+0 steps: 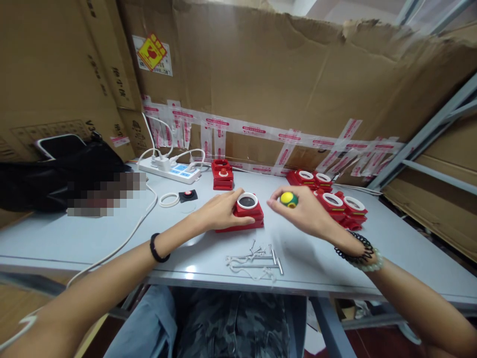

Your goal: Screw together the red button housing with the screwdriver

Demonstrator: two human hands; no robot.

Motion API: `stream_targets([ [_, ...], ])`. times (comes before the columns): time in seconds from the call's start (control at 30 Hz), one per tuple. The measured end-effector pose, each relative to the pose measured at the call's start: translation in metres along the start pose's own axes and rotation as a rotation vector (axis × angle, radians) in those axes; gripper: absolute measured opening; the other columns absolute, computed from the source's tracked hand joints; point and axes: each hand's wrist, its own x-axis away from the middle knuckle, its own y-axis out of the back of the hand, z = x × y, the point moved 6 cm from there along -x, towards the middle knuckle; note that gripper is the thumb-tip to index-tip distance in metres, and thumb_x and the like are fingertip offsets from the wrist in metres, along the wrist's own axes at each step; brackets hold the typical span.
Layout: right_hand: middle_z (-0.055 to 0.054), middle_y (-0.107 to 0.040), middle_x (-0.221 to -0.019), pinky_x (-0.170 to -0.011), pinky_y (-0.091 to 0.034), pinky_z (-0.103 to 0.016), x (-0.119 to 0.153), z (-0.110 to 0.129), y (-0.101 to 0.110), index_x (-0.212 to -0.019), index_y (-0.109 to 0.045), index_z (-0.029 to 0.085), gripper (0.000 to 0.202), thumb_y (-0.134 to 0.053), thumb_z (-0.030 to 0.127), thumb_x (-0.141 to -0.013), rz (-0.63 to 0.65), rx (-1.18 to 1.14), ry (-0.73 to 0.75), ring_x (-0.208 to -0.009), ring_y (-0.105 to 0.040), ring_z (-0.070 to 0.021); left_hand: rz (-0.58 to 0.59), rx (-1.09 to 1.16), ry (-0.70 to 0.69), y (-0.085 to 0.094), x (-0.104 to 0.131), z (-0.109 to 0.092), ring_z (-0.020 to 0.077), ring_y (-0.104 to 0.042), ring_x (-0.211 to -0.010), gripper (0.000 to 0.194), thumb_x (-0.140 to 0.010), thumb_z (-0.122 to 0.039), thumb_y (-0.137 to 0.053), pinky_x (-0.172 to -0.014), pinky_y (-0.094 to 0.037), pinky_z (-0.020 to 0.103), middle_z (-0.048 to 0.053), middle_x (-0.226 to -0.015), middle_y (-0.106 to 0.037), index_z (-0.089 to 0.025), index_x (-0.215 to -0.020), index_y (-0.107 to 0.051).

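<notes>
A red plastic housing (pixel 244 221) with a white ring (pixel 247 201) around a dark round window sits on the table in front of me. My left hand (pixel 227 211) grips it from the left, thumb along the front and fingers behind the ring. To its right, my right hand (pixel 300 209) is closed around a screwdriver (pixel 288 200); only the rounded yellow and green handle end shows, its shaft hidden by the hand. Between me and the housing lie several loose screws and metal rods (pixel 257 258) with thin white cords.
Several red housings with white rings (pixel 333 200) stand at the right, beside my right wrist. Behind my left hand is another red unit (pixel 222 175). A loose white ring (pixel 169 200), a black piece (pixel 188 196), a power strip (pixel 169 169) and a black bag (pixel 63 169) lie leftward. Cardboard (pixel 253 79) walls the back.
</notes>
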Motion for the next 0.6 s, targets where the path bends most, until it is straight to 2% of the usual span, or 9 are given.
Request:
stream_targets([
  [0.07, 0.002, -0.055, -0.060, -0.051, -0.038, -0.023, -0.005, 0.009, 0.015, -0.068, -0.059, 0.017, 0.017, -0.065, 0.032, -0.074, -0.180, -0.142, 0.045, -0.053, -0.047, -0.0088, -0.077, -0.055, 0.078, -0.001, -0.001, 0.001, 0.0314, -0.062, -0.093, 0.076, -0.076, -0.071, -0.049, -0.076, -0.046, 0.039, 0.014, -0.106, -0.061, -0.016, -0.128, -0.037],
  [0.13, 0.005, -0.048, -0.054, -0.045, -0.035, -0.022, -0.007, 0.014, 0.025, -0.068, -0.056, 0.018, 0.018, -0.066, 0.032, -0.073, -0.320, -0.297, 0.080, -0.047, -0.042, -0.0074, -0.118, -0.088, 0.147, 0.001, 0.000, 0.004, 0.0360, -0.060, -0.102, 0.091, -0.076, -0.074, -0.046, -0.082, -0.045, 0.045, 0.020, -0.122, -0.054, -0.016, -0.141, -0.020],
  [0.2, 0.007, -0.043, -0.050, -0.040, -0.030, -0.022, -0.011, 0.015, 0.029, -0.070, -0.054, 0.019, 0.016, -0.064, 0.031, -0.074, -0.396, -0.459, 0.100, -0.042, -0.038, -0.0064, -0.064, -0.075, 0.115, 0.004, 0.004, 0.005, 0.0369, -0.056, -0.111, 0.094, -0.078, -0.071, -0.046, -0.087, -0.045, 0.047, 0.021, -0.137, -0.041, -0.019, -0.147, -0.008],
  [0.3, 0.008, -0.043, -0.052, -0.041, -0.030, -0.021, -0.018, 0.014, 0.028, -0.076, -0.054, 0.020, 0.007, -0.059, 0.022, -0.072, -0.379, -0.684, 0.108, -0.042, -0.037, -0.0058, 0.134, -0.014, -0.102, 0.011, 0.015, -0.001, 0.0323, -0.047, -0.124, 0.090, -0.078, -0.055, -0.058, -0.096, -0.043, 0.042, 0.013, -0.149, -0.026, -0.030, -0.148, -0.007],
  [0.4, 0.006, -0.047, -0.055, -0.045, -0.033, -0.022, -0.023, 0.014, 0.025, -0.080, -0.055, 0.019, 0.013, -0.053, 0.018, -0.067, -0.300, -0.832, 0.093, -0.045, -0.041, -0.0066, 0.223, -0.002, -0.179, 0.021, 0.024, 0.001, 0.0283, -0.050, -0.121, 0.087, -0.074, -0.042, -0.065, -0.094, -0.045, 0.036, 0.008, -0.155, -0.012, -0.036, -0.146, -0.018],
  [0.43, 0.006, -0.048, -0.056, -0.046, -0.034, -0.023, -0.024, 0.014, 0.025, -0.080, -0.055, 0.020, 0.014, -0.052, 0.019, -0.067, -0.287, -0.858, 0.085, -0.046, -0.043, -0.0070, 0.228, -0.011, -0.169, 0.023, 0.025, 0.002, 0.0272, -0.052, -0.117, 0.084, -0.074, -0.042, -0.065, -0.092, -0.046, 0.034, 0.008, -0.155, -0.012, -0.036, -0.145, -0.021],
  [0.5, 0.006, -0.049, -0.057, -0.048, -0.035, -0.023, -0.025, 0.015, 0.025, -0.082, -0.053, 0.020, 0.015, -0.051, 0.019, -0.067, -0.284, -0.873, 0.064, -0.047, -0.045, -0.0075, 0.209, -0.046, -0.124, 0.019, 0.022, 0.003, 0.0263, -0.056, -0.111, 0.084, -0.075, -0.050, -0.064, -0.088, -0.047, 0.034, 0.010, -0.150, -0.022, -0.034, -0.146, -0.021],
  [0.6, 0.006, -0.051, -0.060, -0.050, -0.036, -0.024, -0.026, 0.016, 0.025, -0.084, -0.052, 0.022, 0.014, -0.053, 0.020, -0.070, -0.292, -0.858, 0.048, -0.048, -0.047, -0.0076, 0.123, -0.157, -0.016, 0.007, 0.016, 0.003, 0.0293, -0.060, -0.100, 0.095, -0.079, -0.063, -0.055, -0.083, -0.047, 0.037, 0.018, -0.133, -0.043, -0.022, -0.150, -0.008],
])
